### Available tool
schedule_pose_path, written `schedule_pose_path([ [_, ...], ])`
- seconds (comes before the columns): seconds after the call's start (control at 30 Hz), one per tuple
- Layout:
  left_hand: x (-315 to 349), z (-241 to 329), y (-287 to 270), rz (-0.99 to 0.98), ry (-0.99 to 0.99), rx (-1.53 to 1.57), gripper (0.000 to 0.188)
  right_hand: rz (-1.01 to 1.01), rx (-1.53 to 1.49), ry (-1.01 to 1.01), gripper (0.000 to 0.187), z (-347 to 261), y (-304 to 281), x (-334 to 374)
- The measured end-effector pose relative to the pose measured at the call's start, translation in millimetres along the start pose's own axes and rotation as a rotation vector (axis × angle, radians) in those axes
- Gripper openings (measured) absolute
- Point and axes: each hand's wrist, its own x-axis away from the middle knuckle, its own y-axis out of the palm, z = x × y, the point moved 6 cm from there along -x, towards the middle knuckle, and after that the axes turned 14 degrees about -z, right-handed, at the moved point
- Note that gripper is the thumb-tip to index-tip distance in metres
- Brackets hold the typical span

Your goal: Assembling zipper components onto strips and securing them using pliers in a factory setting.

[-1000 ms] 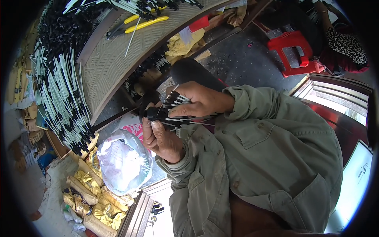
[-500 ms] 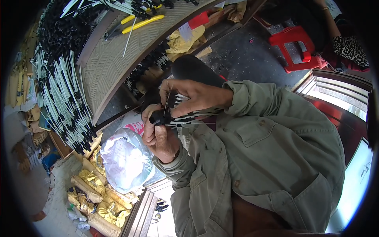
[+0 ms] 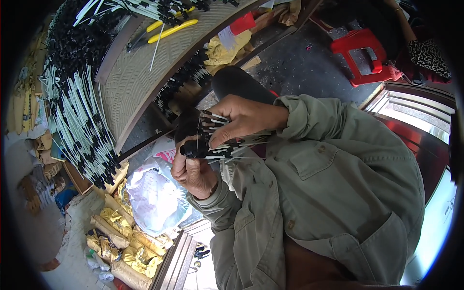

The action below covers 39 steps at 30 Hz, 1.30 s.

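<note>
Left side first: loose white cable ties with black heads [image 3: 79, 121] lie heaped on the woven bench top [image 3: 145, 82], well apart from you. Your left hand [image 3: 193, 166] is clenched round the black heads of a cable-tie bundle [image 3: 220, 145], held before your chest. The bundle's long axis runs rightward from that fist. Your right hand [image 3: 241, 118] lies over it, fingertips pinching individual ties. Yellow-handled pliers [image 3: 166, 33] rest on the bench beyond. Nothing obstructs either hand.

Translucent white plastic bag [image 3: 155, 195] with pink print sat left of centre, crumpled yellow packages [image 3: 121, 239] lay lower left, possibly cardboard boxes [image 3: 46, 154] at left edge
</note>
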Motion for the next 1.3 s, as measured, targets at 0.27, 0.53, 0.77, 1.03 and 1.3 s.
schedule_pose_path([
  [0.27, -7.5, 2.7, -1.9, -0.102, -0.021, 0.028, 0.026, -0.148, 0.107, 0.068, 0.024, 11.0, 4.8, -4.6],
  [0.53, -14.3, 2.4, 5.8, -0.246, -0.071, 0.049, 0.023, -0.18, -0.288, 0.156, 0.025, 21.5, 8.4, -1.3],
  [0.77, -18.9, 2.6, 11.9, -0.319, -0.073, 0.002, 0.025, -0.177, -0.292, 0.048, 0.028, 19.9, 8.7, -1.3],
  [1.03, -17.4, 2.2, 7.7, -0.328, -0.1, 0.044, 0.025, -0.175, -0.367, 0.176, 0.027, 16.5, 7.6, -0.8],
  [1.3, -47.0, 20.2, 34.0, -0.832, 0.173, -0.144, 0.039, -0.395, -0.419, 0.336, 0.026, 13.3, 17.9, -4.3],
])
